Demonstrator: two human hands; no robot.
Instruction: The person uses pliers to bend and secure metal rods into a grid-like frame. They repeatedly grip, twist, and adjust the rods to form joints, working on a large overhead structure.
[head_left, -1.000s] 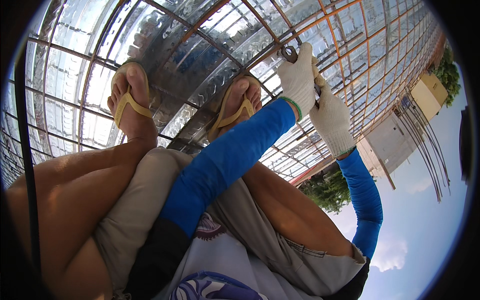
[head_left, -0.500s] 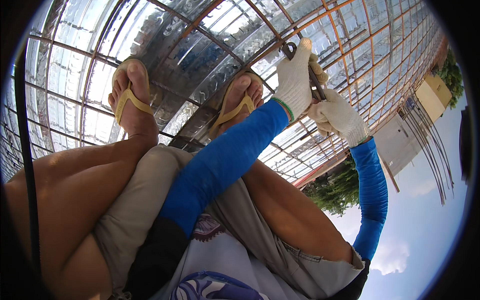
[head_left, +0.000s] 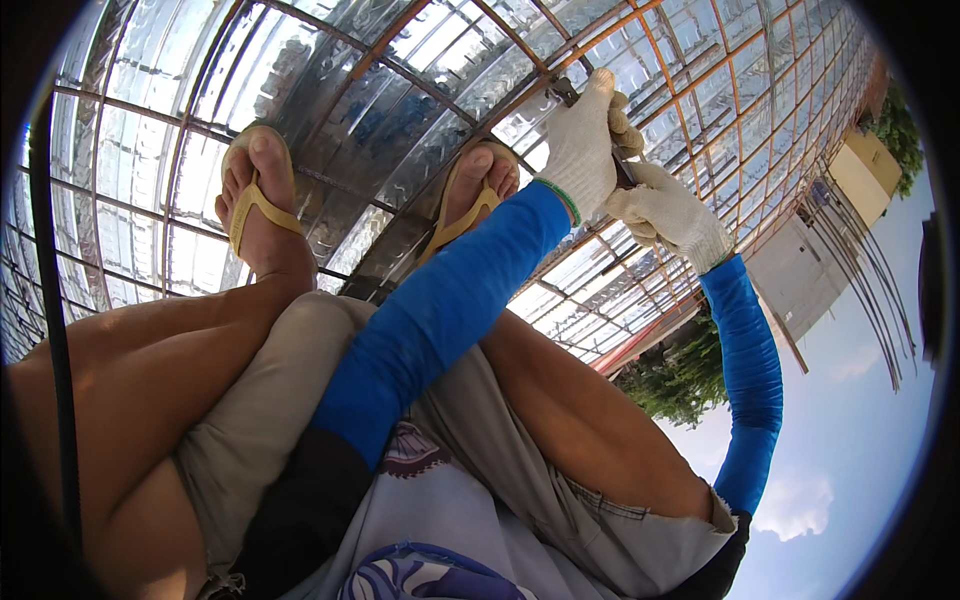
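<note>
My left hand [head_left: 578, 140], in a white knit glove with a green cuff edge, is closed around a dark metal hand tool [head_left: 566, 93], its thumb stretched along it. The tool's curled end shows past the glove, close to the rusty steel bar grid [head_left: 520, 97]. My right hand [head_left: 675, 217], in a matching glove, is closed on the tool's near end, just beside my left hand. Both gloves hide most of the tool, so its exact kind cannot be made out.
Shiny corrugated metal sheet [head_left: 250, 85] lies beneath the bar grid. My feet in yellow flip-flops [head_left: 262, 208] stand on the grid. Loose bars [head_left: 872, 270] stick out beyond the right edge, near a grey panel [head_left: 800, 265] and trees [head_left: 680, 372].
Both hands have shifted slightly, with the left glove a little up and left. Less of the tool shows between them now. The view has tilted a little.
</note>
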